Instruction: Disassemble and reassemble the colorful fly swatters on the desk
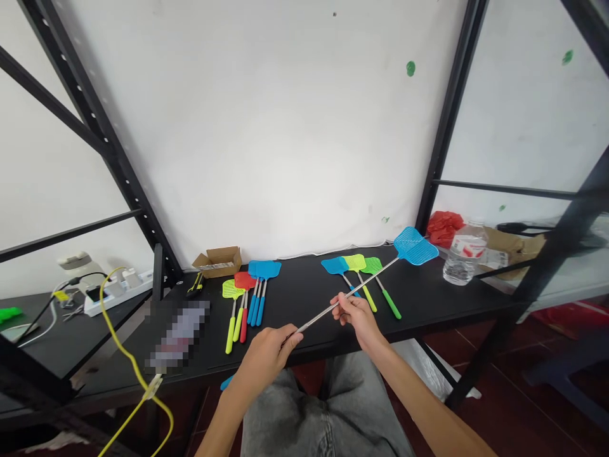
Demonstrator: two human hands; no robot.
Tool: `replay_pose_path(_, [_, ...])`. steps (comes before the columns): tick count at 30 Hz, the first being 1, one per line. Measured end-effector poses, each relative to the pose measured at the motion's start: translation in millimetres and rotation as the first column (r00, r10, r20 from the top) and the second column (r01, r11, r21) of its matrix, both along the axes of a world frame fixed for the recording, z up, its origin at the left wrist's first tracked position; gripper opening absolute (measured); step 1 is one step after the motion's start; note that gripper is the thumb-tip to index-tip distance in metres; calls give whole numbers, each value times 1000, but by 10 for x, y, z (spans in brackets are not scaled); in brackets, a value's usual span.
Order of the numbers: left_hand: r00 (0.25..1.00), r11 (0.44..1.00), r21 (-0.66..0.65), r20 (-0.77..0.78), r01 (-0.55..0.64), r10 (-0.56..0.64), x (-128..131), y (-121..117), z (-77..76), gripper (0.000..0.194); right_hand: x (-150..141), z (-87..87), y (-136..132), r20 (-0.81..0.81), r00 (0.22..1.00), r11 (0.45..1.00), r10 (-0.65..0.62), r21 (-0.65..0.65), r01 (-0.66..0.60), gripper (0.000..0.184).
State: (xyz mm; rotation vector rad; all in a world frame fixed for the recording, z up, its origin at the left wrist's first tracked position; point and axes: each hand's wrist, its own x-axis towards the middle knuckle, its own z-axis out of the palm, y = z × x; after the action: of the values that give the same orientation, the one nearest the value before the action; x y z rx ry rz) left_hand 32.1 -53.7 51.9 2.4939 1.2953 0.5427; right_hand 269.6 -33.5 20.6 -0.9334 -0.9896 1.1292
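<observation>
A blue fly swatter [415, 246] with a long extended metal rod slants across in front of me, its head up at the right. My left hand [271, 352] is closed round its handle, whose blue end pokes out below the wrist. Farther up, the fingers of my right hand [354, 314] pinch the metal rod. Behind my right hand lie a blue swatter [335, 265], a yellow swatter [354, 262] and a green swatter [373, 265]. Left of them are several blue swatters [264, 270], a red swatter [245, 280] and yellow-green swatters [232, 289].
The black shelf table [299, 279] has metal posts at both sides. A small open cardboard box [216, 263] stands at the back left, with a yellow-black cutter [195, 285] near it. A power strip [118, 292] and yellow cable [124, 346] are left; a water bottle [465, 254] stands right.
</observation>
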Motion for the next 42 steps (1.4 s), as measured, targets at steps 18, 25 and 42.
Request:
replay_pose_path(18, [998, 996, -73, 29, 51, -49, -247, 75, 48, 48, 470, 69, 117, -71, 980, 982, -187, -11, 187, 48])
replay_pose_path(25, [999, 998, -69, -33, 2, -4, -432, 144, 41, 47, 748, 89, 146, -115, 963, 970, -245, -16, 245, 48])
replay_pose_path(42, [986, 992, 27, -105, -124, 126, -864, 244, 87, 48, 859, 69, 162, -113, 955, 962, -273, -31, 272, 44])
